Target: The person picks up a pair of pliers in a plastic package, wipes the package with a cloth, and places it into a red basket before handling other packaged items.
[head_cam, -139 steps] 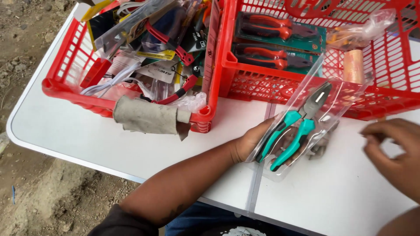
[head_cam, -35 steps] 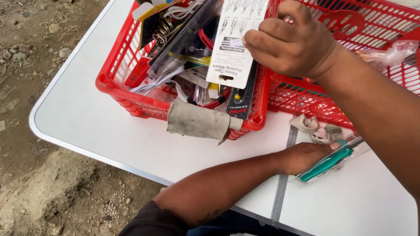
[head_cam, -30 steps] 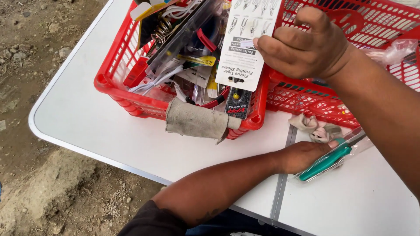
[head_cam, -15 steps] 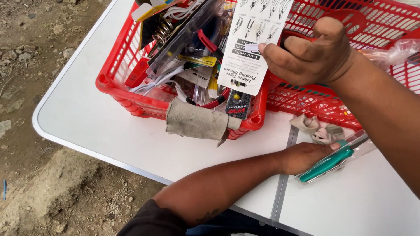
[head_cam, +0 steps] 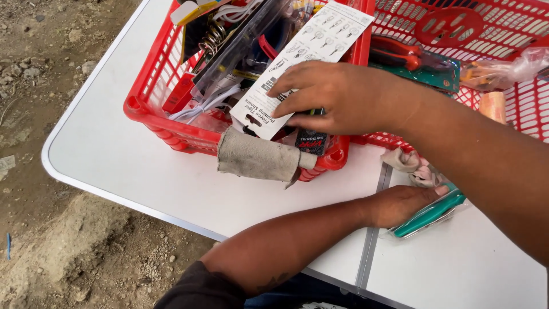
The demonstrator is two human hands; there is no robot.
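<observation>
My right hand (head_cam: 337, 97) holds a white printed card package (head_cam: 311, 54) and lays it flat on the tools heaped in the left red basket (head_cam: 166, 123). Fingers lie on top of the card and the thumb sits at its lower edge. My left hand (head_cam: 400, 203) rests on the white table (head_cam: 114, 166) with its fingers curled over a packaged pair of teal-handled pliers (head_cam: 432, 212). My left forearm crosses the table's front edge.
A grey rolled cloth (head_cam: 257, 160) hangs over the left basket's front rim. A second red basket (head_cam: 503, 34) on the right holds red-handled tools and a plastic bag. A crumpled pale rag (head_cam: 409, 163) lies beside my left hand. Bare dirt ground lies to the left.
My right hand has brought the white card package down from the air onto the tools in the left basket. My left hand stays on the teal-handled pliers.
</observation>
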